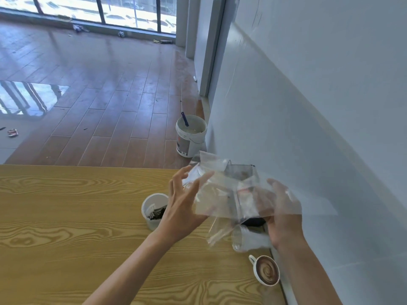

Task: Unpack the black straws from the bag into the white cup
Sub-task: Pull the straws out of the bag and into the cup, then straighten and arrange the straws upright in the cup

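Note:
A clear plastic bag (224, 190) hangs in the air above the right end of the wooden table (66, 216). My left hand (185, 203) touches its left side with fingers spread and straight. My right hand (282, 219) holds the bag's right side, with plastic draped over its fingers. The white cup (154, 211) stands on the table just left of my left hand, and several black straws (156, 213) lie inside it. I see no straws in the bag.
A clear ribbed plastic cup (244, 239) lies on its side near the table's right edge, beside a dark object (253, 222). A coffee cup with latte art (265, 270) sits nearer me. A white paint bucket (190, 135) stands on the floor by the wall.

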